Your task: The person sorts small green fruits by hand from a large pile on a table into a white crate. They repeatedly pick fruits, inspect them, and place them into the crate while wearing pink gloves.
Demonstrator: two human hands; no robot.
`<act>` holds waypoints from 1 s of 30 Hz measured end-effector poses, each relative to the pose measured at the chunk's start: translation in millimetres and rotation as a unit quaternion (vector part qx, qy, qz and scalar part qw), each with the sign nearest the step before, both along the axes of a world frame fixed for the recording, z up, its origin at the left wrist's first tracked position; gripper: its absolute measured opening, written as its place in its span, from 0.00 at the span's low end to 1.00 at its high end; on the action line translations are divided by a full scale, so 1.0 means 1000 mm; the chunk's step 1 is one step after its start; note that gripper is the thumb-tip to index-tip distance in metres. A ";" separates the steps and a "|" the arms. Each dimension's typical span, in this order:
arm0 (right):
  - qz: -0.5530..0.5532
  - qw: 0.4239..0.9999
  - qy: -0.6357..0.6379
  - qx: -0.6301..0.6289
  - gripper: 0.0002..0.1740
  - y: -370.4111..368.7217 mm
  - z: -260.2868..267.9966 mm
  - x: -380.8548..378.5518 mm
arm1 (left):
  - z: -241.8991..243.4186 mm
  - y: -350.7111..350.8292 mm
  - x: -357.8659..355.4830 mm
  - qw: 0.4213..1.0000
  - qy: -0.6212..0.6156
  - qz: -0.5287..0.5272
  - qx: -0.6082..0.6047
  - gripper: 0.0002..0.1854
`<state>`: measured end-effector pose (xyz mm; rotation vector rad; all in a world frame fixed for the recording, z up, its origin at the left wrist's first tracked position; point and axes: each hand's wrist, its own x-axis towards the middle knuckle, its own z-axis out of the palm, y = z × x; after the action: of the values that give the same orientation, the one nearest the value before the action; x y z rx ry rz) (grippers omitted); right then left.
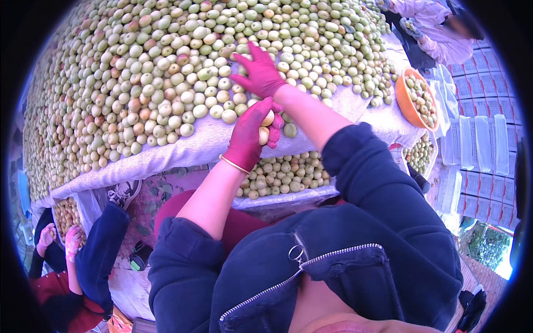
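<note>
Round green fruits, some with a red blush [183,58], are heaped over a table covered with pale cloth [175,150]. My left hand [252,133], in a crimson glove, is closed around at least two pale fruits [264,135] above the cloth's front edge. Farther in, my right hand [260,73], gloved alike, reaches over the heap with fingers spread, palm down, among the fruits; whether it touches one under the palm is hidden. A single green fruit [290,130] lies on the cloth beside my left hand. Below the table edge, a lined container [283,199] holds more fruits.
An orange basket [402,100] of fruits stands at the table's right end, above another container of fruits [420,154]. Stacked printed cartons [483,104] line the right side. One co-worker [437,33] is at upper right; another [70,274] sits lower left by a fruit box [66,216].
</note>
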<state>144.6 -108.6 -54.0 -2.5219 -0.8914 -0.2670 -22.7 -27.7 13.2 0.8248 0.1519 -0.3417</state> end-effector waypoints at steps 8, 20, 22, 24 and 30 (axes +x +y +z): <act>0.207 0.972 0.076 0.085 0.35 0.023 0.005 -0.006 | 0.000 -0.002 0.004 0.999 -0.022 -0.023 -0.020 0.19; -0.021 0.988 0.067 -0.136 0.20 -0.072 0.010 0.097 | -0.003 -0.002 0.002 0.999 0.028 -0.033 -0.019 0.17; -0.031 0.975 0.076 -0.207 0.22 -0.065 0.009 0.100 | -0.004 -0.002 0.003 0.999 0.031 -0.032 -0.018 0.17; -0.043 0.957 0.082 -0.275 0.24 -0.059 0.010 0.101 | -0.004 -0.003 0.003 0.999 0.038 -0.027 -0.016 0.17; -0.066 0.986 0.110 -0.110 0.20 -0.064 0.028 0.101 | 0.000 -0.002 0.001 0.996 0.084 0.016 0.028 0.20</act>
<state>245.6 -172.4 -26.1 -2.7524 -0.7009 0.0737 -21.5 -29.6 13.1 0.8471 0.3325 -0.3774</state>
